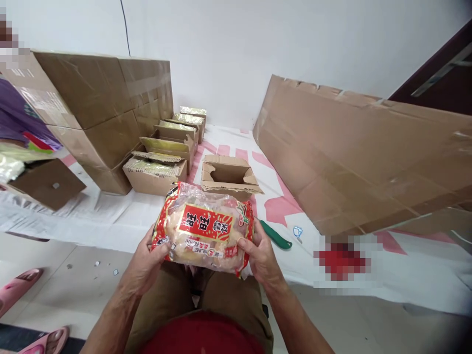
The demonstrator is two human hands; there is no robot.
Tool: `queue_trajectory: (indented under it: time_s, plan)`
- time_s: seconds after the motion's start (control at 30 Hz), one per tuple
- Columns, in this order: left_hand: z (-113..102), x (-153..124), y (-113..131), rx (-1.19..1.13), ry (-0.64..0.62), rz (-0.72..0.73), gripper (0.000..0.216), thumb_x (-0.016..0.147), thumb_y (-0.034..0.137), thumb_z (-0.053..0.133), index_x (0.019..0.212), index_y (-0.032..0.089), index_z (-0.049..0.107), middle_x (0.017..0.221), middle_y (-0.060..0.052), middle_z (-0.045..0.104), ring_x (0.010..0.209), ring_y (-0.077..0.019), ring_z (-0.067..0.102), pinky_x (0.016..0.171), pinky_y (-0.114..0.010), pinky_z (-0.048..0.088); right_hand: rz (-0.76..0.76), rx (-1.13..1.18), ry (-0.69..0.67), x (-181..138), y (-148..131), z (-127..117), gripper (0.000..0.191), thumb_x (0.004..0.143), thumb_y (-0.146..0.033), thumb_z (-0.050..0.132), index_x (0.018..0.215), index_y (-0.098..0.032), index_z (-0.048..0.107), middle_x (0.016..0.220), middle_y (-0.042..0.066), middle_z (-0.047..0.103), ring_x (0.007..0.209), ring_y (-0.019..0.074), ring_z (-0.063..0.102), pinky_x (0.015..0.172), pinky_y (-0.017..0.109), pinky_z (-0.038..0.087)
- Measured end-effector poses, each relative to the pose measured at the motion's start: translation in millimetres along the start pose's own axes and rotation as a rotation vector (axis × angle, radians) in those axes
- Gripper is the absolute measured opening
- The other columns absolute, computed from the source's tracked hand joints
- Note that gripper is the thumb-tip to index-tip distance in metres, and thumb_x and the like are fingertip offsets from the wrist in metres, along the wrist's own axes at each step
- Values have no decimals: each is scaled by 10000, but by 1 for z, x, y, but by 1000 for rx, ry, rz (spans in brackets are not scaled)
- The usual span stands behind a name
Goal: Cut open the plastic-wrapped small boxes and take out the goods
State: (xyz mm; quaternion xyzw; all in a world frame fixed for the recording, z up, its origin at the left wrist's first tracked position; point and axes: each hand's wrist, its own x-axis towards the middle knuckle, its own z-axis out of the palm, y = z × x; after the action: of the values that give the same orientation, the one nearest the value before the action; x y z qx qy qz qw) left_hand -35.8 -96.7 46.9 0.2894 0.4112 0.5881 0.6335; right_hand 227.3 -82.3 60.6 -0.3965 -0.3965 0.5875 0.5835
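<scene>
bimanual hold on a snack package. the fingers of the left hand (145, 263) are curled partway and grip the left end of the clear-and-red package (204, 231); those of the right hand (263, 258) grip its right end, each thumb pressed on the front face, the other fingers largely hidden behind. both forearms rise from the bottom edge of the frame and converge, palms turned inward. the package lies at lower centre, label toward the viewer, tilted slightly down to the right. its red panel reads 旺旺 and 雪饼; the smaller line beneath begins 天天吃旺旺. directly behind, at centre, an open carton (230, 188) stands on the cloth-covered table (110, 226). a green handle (276, 236) lies just right of the right hand; opened boxes (155, 183) line the centre left, beside stacked cartons (105, 93) at upper left.
</scene>
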Motion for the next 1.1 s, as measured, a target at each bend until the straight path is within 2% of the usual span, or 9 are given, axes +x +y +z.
queue_trajectory:
  time_s: [0.1,0.23,0.37,0.5,0.67,0.77,0.9,1.0,1.1]
  plan:
    - [12,-1,4,-38,63,-11,832,544,456,1010,1255,168,688,1057,-123,803,1025,-339,775,915,-455,648,-28,22,4,5,-13,6,866,659,-470,960,1406,-282,564,1326,97,761,1171,324,751,952,445,653]
    - [29,3,6,-110,131,87,780,563,433,1000,1237,179,702,993,-84,811,996,-314,783,918,-437,652,-30,-17,-132,11,-19,16,850,632,-542,969,1357,-266,623,1308,105,769,1186,333,742,968,445,640]
    - [27,5,8,-83,34,98,679,630,490,969,1189,188,731,1085,-105,809,1042,-308,777,940,-417,647,-43,-76,-55,13,-19,14,680,655,-476,970,1233,-246,693,1172,82,816,1066,309,777,933,434,647]
    - [20,5,20,-41,-98,122,876,552,617,975,1273,201,700,1163,-131,797,1117,-361,758,942,-456,647,-170,-197,-31,12,-38,7,652,655,-437,980,1219,-240,719,1193,61,811,1093,294,762,947,410,636]
    - [37,2,27,64,-116,86,953,528,469,1015,1345,169,627,1138,-151,804,1071,-379,778,907,-479,653,-217,-335,-95,1,-61,11,582,686,-424,967,1182,-228,735,1121,43,821,1024,272,769,893,386,643]
    - [44,-7,25,60,-72,139,908,558,440,1001,1332,177,607,1120,-135,809,1002,-354,796,849,-449,668,-207,-330,-139,-8,-63,11,613,707,-425,955,1242,-239,719,1206,59,806,1101,279,759,933,392,635]
    - [36,-22,23,121,-35,261,820,584,425,994,1283,180,642,1097,-111,812,908,-295,801,777,-365,671,-147,-273,-249,-24,-61,5,710,702,-524,940,1308,-250,693,1329,90,765,1190,310,739,952,419,635]
    - [29,-32,22,187,-43,310,763,619,425,982,1267,174,666,1100,-103,811,903,-273,791,764,-334,664,-98,-223,-288,-37,-56,5,697,680,-525,950,1273,-241,719,1296,93,782,1200,332,739,978,466,631]
    - [27,-41,25,214,-70,302,777,623,432,984,1288,182,668,1134,-104,802,952,-289,784,785,-349,660,-44,-173,-251,-48,-49,12,639,694,-505,939,1237,-231,743,1224,85,810,1164,332,756,991,486,630]
